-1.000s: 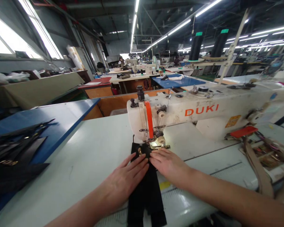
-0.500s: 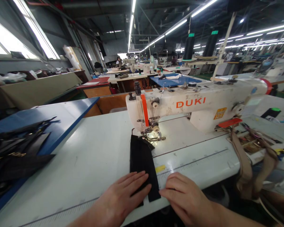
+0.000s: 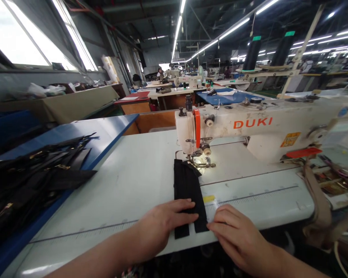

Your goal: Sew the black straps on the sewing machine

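Note:
A black fabric piece (image 3: 187, 185) lies on the pale sewing table, its far end under the presser foot of a white sewing machine (image 3: 220, 123) marked DUKI. My left hand (image 3: 165, 222) rests on the near part of the fabric, fingers stretched out and pressing down. At the near right corner, the thumb and fingertips of my right hand (image 3: 234, 231) are pinched together on the fabric's edge. Toward the bottom, the fabric shows two separate strips with a gap between them. The machine's lamp lights the needle area, where the needle tip is too small to make out.
A blue table (image 3: 110, 131) on the left carries a heap of black straps (image 3: 55, 166) with metal fittings. A printed ruler (image 3: 255, 195) runs along the table's front. Beige strips (image 3: 316, 197) hang at the right beside a parts tray (image 3: 333, 181). Thread cones (image 3: 252, 54) stand behind.
The view has turned left, so the machine and table appear farther right. My left hand's fingers have shifted on the fabric and uncovered its lower left strip. The right hand keeps its pinch.

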### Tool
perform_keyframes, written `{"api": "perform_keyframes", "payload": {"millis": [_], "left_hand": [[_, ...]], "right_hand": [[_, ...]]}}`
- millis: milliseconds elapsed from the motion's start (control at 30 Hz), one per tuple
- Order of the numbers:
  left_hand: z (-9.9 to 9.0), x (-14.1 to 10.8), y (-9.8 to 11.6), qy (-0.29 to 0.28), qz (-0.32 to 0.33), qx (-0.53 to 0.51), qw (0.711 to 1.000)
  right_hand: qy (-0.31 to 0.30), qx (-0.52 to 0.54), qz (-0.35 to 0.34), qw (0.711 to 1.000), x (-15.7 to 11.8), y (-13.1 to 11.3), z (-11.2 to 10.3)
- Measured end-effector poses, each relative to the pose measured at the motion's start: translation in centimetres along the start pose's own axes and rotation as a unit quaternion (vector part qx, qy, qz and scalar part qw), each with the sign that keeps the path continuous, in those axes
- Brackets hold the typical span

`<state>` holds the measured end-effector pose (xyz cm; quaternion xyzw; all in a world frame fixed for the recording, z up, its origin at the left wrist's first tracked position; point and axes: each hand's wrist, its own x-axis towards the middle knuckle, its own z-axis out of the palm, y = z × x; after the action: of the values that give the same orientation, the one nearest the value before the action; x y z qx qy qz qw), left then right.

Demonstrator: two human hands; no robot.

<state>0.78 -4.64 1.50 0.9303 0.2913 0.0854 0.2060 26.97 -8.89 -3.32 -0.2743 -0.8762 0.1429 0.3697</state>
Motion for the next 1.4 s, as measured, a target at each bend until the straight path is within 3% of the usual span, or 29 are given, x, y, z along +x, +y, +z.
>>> {"api": "perform_keyframes", "payload": {"millis": [233, 467, 800, 1000, 1267, 1400], "left_hand": [[-0.7, 0.5, 0.1, 0.014, -0.003, -0.058, 0.998], [-0.2, 0.2, -0.1, 0.038, 0.010, -0.058, 0.998], [0.3, 0.2, 0.9, 0.069, 0.050, 0.048, 0.995], [2.3, 0.4, 0.7, 0.127, 0.062, 0.147, 0.979], [2.9, 0.7, 0.2, 0.180, 0.107, 0.201, 0.957], [3.1, 0.8, 0.4, 0.196, 0.100, 0.209, 0.953]], "right_hand": [[0.003, -0.015, 0.025, 1.000, 0.3, 0.2, -0.1], [-0.009, -0.012, 0.020, 1.000, 0.4, 0.3, 0.1], [-0.016, -0.016, 0.008, 1.000, 0.4, 0.6, 0.1], [-0.020, -0.027, -0.001, 0.999, 0.1, 0.2, -0.4], [-0.031, -0.060, -0.022, 0.997, 0.2, 0.1, -0.6], [-0.026, -0.067, -0.031, 0.997, 0.5, 0.1, -0.7]]}}
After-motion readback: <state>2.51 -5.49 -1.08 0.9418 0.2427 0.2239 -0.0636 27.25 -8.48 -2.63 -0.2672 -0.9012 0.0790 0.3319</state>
